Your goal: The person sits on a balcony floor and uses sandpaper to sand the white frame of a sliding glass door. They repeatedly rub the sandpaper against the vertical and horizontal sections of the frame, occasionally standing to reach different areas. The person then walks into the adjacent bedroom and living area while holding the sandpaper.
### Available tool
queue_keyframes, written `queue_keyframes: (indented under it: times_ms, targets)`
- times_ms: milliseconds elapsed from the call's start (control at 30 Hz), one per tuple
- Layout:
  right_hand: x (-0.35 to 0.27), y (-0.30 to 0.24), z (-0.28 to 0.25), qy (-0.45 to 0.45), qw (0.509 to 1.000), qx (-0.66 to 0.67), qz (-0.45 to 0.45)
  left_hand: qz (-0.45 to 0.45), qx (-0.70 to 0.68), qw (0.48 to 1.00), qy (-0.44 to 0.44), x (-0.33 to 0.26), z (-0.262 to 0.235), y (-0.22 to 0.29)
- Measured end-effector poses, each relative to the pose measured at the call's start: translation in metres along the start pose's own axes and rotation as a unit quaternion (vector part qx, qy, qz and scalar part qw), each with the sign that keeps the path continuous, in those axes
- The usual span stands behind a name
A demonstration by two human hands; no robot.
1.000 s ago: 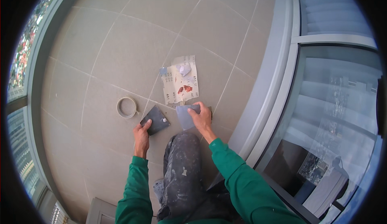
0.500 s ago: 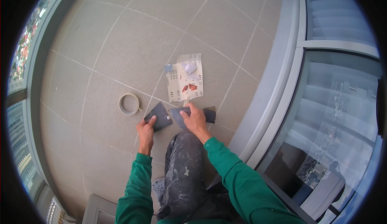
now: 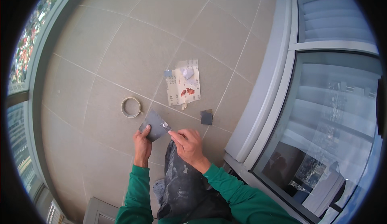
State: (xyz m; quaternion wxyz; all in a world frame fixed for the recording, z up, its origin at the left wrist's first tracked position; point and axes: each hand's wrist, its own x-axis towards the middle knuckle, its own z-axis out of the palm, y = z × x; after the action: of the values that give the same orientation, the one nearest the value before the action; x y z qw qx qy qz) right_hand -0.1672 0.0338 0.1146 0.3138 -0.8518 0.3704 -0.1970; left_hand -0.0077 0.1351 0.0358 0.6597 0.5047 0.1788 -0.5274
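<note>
My left hand [image 3: 142, 143] pinches a dark grey, stiff-looking sheet [image 3: 154, 128] at its left side, thumb on top. A white dab of paste [image 3: 165, 124] sits at the sheet's right corner. At that corner my right hand [image 3: 188, 145] is closed, thumb and forefinger together. A thin dark edge shows at its fingertips, seemingly a second grey sheet seen edge-on, mostly hidden by the fingers. Ahead on the floor lies a creased beige printed paper [image 3: 172, 93] bearing a white lump [image 3: 187, 73] and reddish-brown flakes [image 3: 188, 92].
A roll of beige tape [image 3: 123, 107] lies left of the held sheet. To the right a small dark grey square [image 3: 206, 117] rests on the tiles. Glazed window frames [image 3: 271, 103] run along the right, a railing [image 3: 35, 86] along the left. My paint-spotted trousers [image 3: 181, 183] are below.
My right hand has turned and moved down to the left sheet's corner; its own sheet has swung nearly out of sight. The small dark square on the floor now shows uncovered.
</note>
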Motion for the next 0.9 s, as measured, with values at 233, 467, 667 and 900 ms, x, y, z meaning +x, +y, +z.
queue_keyframes:
  times_ms: [233, 467, 667, 900]
  targets:
    - [-0.011, -0.056, -0.053, 0.059, 0.996, -0.015, -0.072, 0.017, -0.035, 0.998, -0.047, -0.052, 0.019, 0.043]
    - [-0.033, -0.112, -0.087, 0.094, 0.991, -0.006, -0.098, -0.015, -0.098, 0.99, -0.102, -0.119, 0.026, 0.075]
    - [-0.076, -0.164, -0.12, 0.129, 0.985, -0.014, -0.114, -0.023, -0.138, 0.978, -0.158, -0.205, 0.053, 0.081]
    - [-0.133, -0.19, -0.189, 0.174, 0.967, -0.127, -0.135, -0.025, -0.055, 0.964, -0.26, -0.263, 0.072, 0.076]
